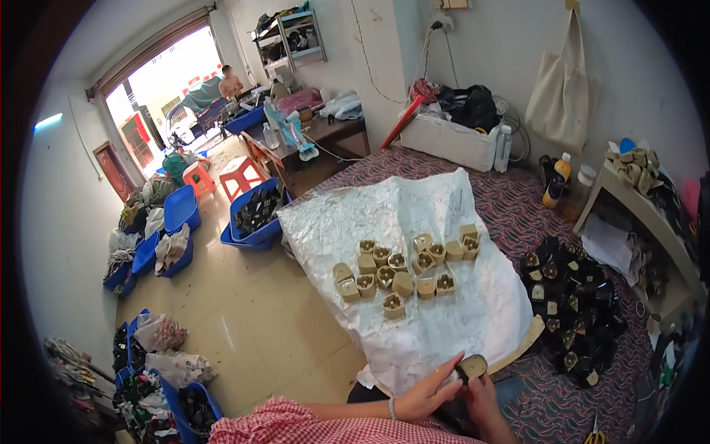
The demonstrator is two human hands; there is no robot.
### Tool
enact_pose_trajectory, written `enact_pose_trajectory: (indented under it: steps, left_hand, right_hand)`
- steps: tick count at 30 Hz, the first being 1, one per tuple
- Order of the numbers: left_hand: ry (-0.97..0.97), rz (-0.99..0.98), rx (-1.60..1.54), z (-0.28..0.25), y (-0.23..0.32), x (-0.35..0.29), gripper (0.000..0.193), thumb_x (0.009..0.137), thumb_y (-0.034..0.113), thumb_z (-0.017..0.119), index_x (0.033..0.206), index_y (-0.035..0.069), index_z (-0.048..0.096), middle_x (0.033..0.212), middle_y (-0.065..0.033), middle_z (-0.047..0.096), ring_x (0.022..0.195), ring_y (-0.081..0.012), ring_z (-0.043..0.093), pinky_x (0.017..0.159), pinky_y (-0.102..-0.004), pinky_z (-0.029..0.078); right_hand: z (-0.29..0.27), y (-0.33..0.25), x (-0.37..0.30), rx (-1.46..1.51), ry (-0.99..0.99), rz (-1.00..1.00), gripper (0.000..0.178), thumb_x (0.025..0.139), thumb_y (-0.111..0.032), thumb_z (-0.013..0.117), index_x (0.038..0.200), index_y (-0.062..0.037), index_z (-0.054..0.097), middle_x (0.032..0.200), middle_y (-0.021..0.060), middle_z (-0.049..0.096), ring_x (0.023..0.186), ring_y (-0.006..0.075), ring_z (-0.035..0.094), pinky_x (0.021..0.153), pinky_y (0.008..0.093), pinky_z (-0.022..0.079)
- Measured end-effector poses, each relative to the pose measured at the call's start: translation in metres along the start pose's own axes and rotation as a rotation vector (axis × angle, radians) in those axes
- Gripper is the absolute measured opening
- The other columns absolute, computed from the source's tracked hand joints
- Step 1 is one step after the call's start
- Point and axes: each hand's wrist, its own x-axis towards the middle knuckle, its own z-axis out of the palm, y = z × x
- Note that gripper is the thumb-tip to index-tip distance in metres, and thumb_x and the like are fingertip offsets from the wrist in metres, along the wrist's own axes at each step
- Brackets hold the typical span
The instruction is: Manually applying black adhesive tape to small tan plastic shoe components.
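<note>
Close to my body, both hands hold one D-shaped shoe heel (473, 365), with a tan end face and a dark side. My left hand (429, 391) reaches in from the left, its fingers closed against the heel's left side. Below the heel, my right hand (482, 401) grips its lower edge, its fingers partly hidden. Farther away, several beige shoe heels (393, 305) stand grouped on a white sheet (325, 222); some show hollow, ribbed ends. To the right lies a pile of black shoe heels (573, 311) with tan end faces.
A patterned cloth (510, 200) covers the table. Yellow-handled scissors (594, 436) lie at its near right edge. Bottles (556, 181) and a grey curved stand (651, 229) are at the right. Blue bins (259, 235) and a red stool (240, 176) stand on the floor leftward. A person (230, 83) is near the doorway.
</note>
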Motion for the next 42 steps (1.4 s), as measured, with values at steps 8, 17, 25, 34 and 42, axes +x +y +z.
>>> enact_pose_trajectory:
  steps: [8,17,25,34,42]
  left_hand:
    - [-0.117,0.065,-0.084,-0.003,0.008,0.018,0.057,0.102,0.019,0.039,0.153,0.011,0.014,0.093,-0.0031,0.053,0.067,-0.0081,0.050,0.063,-0.0218,0.045]
    - [0.032,0.408,0.556,-0.023,-0.004,0.018,0.061,0.101,0.017,0.038,0.153,0.009,0.008,0.132,-0.0113,0.044,0.081,-0.0143,0.057,0.076,-0.0264,0.048]
    - [-0.123,-0.031,-0.467,-0.020,-0.030,0.014,0.075,0.099,0.053,0.030,0.150,0.001,0.012,0.159,-0.0133,0.009,0.146,-0.0308,0.012,0.117,-0.0450,0.015]
    - [-0.179,0.384,0.182,-0.025,-0.002,0.011,0.081,0.086,0.045,0.066,0.137,-0.009,0.034,0.146,-0.0274,0.034,0.142,-0.0401,0.020,0.115,-0.0487,0.016]
    - [-0.652,0.354,0.392,-0.071,0.054,0.055,0.080,0.061,0.017,0.088,0.128,0.002,0.047,0.128,-0.0178,0.057,0.127,-0.0386,0.048,0.099,-0.0459,0.046]
  right_hand:
    - [-0.003,-0.021,-0.002,-0.023,-0.208,0.023,0.052,0.090,-0.037,0.060,0.120,0.0025,0.045,0.090,0.0127,0.062,0.072,0.0194,0.062,0.064,0.0310,0.053]
    - [0.015,-0.013,-0.005,0.024,-0.256,0.108,0.045,0.092,-0.030,0.058,0.121,0.0012,0.044,0.088,0.0096,0.061,0.071,0.0177,0.062,0.063,0.0316,0.054]
    - [0.032,-0.012,-0.001,-0.009,-0.277,0.251,0.046,0.094,-0.035,0.059,0.116,0.0010,0.041,0.083,0.0069,0.057,0.062,0.0117,0.059,0.053,0.0252,0.049]
    - [0.022,-0.052,-0.013,-0.036,-0.464,0.299,0.046,0.095,-0.046,0.053,0.099,-0.0010,0.047,0.065,-0.0015,0.048,0.049,0.0053,0.042,0.046,0.0207,0.035]
    - [0.031,-0.059,0.006,0.017,-0.637,0.358,0.046,0.097,-0.048,0.046,0.076,-0.0069,0.048,0.056,-0.0018,0.042,0.049,0.0083,0.046,0.058,0.0298,0.054]
